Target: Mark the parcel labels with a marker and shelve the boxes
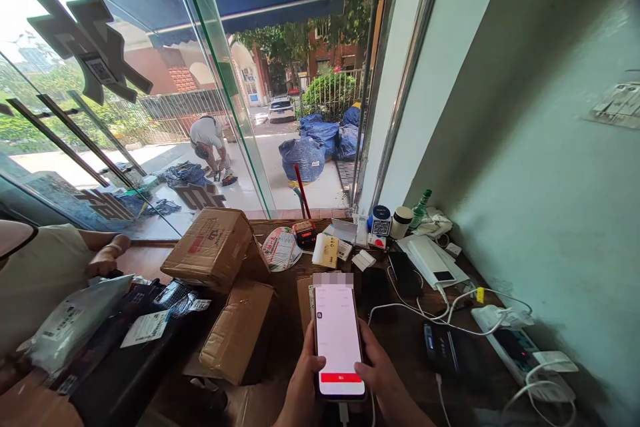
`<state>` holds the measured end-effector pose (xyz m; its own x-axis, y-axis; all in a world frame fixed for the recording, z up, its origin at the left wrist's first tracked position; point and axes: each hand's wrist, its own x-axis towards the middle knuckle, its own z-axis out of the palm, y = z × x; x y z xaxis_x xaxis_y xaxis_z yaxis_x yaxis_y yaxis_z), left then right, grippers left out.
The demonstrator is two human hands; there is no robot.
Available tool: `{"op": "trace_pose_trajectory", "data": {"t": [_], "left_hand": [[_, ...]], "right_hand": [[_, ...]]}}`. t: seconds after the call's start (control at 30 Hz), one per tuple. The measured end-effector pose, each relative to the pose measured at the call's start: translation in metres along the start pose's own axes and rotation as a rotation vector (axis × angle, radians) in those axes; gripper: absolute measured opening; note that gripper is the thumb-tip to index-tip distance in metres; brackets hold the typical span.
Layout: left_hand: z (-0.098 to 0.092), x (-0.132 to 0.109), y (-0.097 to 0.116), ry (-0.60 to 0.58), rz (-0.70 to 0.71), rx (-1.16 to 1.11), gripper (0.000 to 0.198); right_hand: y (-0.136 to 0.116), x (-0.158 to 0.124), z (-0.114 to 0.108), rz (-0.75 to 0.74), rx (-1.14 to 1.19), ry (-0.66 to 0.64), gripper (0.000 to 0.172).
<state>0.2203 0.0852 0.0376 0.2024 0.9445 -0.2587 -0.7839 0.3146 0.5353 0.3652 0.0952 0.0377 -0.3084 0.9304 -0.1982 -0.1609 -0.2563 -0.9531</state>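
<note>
Hiding most fingers of the left hand [306, 363] and right hand [376, 359] behind the phone [339, 337]. Running both forearms [400, 400] off the bottom edge. Pixelating the phone's top, leaving its text too small to read. Mostly covering what may be a carton [303, 297]. Cropping a nearby person [55, 280] at left.

The dark brown wooden counter [286, 310] carries, along its far side, a blue-and-white cylinder [381, 221] bearing a QR code, a cream canister [401, 223] with a dark top, and a green glass bottle [420, 211]. Left of these lie a round printed card [281, 250], an orange-and-black boxy object [305, 234] and a yellow-and-cream packet [325, 251]. On the right lie a black smartphone [404, 273], white cables [400, 305], a black boxy device [453, 348] and a white power strip [546, 383] with plugs in it.
</note>
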Motion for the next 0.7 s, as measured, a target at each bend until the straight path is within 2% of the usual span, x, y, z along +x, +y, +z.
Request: {"op": "trace_pose_trajectory", "data": {"t": [0.07, 0.13, 0.27, 0.33, 0.57, 0.63, 0.7], "left_hand": [[0.001, -0.001, -0.001, -0.01, 0.002, -0.014, 0.051], [0.002, 0.0, -0.001, -0.033, -0.01, -0.025, 0.051], [0.002, 0.002, -0.003, -0.074, -0.024, -0.038, 0.054], [0.001, 0.003, -0.005, -0.1, -0.028, -0.047, 0.055], [-0.004, 0.002, -0.009, -0.133, -0.084, -0.023, 0.054], [-0.006, 0.003, -0.012, -0.139, -0.077, -0.017, 0.057], [-0.007, 0.004, -0.014, -0.138, -0.057, -0.02, 0.058]], "right_hand": [[-0.008, 0.004, 0.005, -0.041, 0.029, 0.038, 0.072], [-0.013, 0.008, 0.007, -0.14, -0.029, 0.101, 0.07], [-0.02, 0.014, 0.007, -0.435, -0.299, 0.162, 0.069], [-0.027, 0.016, 0.006, -0.53, -0.433, 0.166, 0.065], [-0.052, 0.024, 0.003, -0.559, -0.711, 0.094, 0.065], [-0.051, 0.025, 0.006, -0.587, -0.672, 0.132, 0.066], [-0.046, 0.025, 0.01, -0.587, -0.512, 0.221, 0.071]]}}
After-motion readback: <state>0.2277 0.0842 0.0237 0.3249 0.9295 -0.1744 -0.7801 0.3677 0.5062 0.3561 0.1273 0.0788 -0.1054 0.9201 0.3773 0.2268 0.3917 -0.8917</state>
